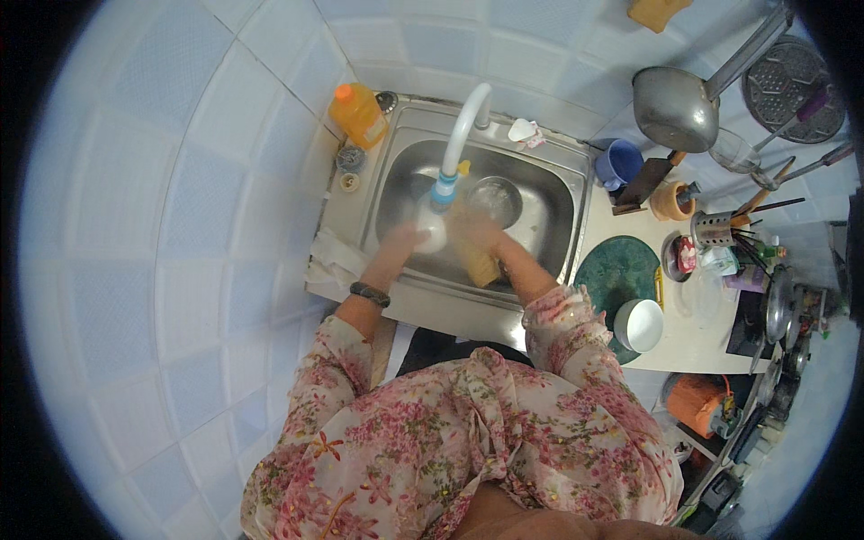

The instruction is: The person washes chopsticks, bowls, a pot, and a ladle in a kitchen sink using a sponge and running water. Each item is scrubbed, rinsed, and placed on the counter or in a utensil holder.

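Note:
My left hand (pixel 405 237) grips a white bowl (pixel 433 235) over the near left part of the stainless-steel sink (pixel 550 250). Directly above the bowl is the blue nozzle of the white faucet (pixel 466 125). Motion blurs my right hand (pixel 480 233), which holds a yellow cloth (pixel 480 266) hanging down inside the basin. A round metal bowl or lid (pixel 496 201) lies on the basin floor just beyond that hand. Blur hides the fingers of both hands.
To the right, a white bowl (pixel 638 325) sits on a green cutting board (pixel 607 266). An orange bottle (pixel 358 115) and a steel scourer (pixel 351 159) stand left of the sink. A metal ladle-like pot (pixel 675 108) hangs at the upper right, above a blue mug (pixel 619 164).

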Motion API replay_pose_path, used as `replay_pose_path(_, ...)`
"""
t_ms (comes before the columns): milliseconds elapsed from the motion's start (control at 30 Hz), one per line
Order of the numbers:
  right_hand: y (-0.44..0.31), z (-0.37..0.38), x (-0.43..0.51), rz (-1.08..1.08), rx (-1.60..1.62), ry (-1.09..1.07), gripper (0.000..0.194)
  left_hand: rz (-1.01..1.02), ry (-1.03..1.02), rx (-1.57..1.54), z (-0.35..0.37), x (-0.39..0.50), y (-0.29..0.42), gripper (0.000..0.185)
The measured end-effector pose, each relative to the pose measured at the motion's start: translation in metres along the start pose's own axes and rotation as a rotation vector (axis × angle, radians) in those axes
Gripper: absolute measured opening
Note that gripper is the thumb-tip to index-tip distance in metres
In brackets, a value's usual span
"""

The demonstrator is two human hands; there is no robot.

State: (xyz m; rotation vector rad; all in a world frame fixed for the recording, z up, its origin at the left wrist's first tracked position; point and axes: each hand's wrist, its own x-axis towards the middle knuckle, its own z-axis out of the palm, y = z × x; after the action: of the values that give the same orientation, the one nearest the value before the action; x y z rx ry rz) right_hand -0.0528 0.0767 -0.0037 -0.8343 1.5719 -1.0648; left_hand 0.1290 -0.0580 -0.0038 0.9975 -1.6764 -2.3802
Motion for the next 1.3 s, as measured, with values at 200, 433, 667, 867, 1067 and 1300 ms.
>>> replay_pose_path(200,0.013,0.032,-0.029,-0.251,-0.723,0.263,0.056,0.019,0.021,-0.347,0.022,-0.011,0.004,0.026)
replay_pose_path(433,-0.016,-0.018,-0.053,-0.098,-0.374,0.507,0.058,-0.074,0.046,-0.344,0.022,-0.005,-0.026,0.029)
replay_pose_path(667,-0.032,0.027,-0.064,-0.444,-0.791,0.314,0.049,-0.035,-0.076,-0.168,0.041,-0.018,-0.007,0.033)
replay_pose_path(867,-0.021,-0.025,-0.026,-0.186,-0.542,0.259,0.036,-0.035,-0.256,-0.011,0.035,-0.035,0.008,0.033)
replay_pose_path(1067,0.019,-0.028,-0.009,0.094,0.438,0.068,0.045,0.201,-0.102,0.324,0.013,-0.007,-0.032,0.034)
replay_pose_path(1300,0.057,0.019,-0.035,-0.11,-0.103,0.438,0.045,0.306,0.22,-0.131,0.021,0.005,-0.051,0.024)
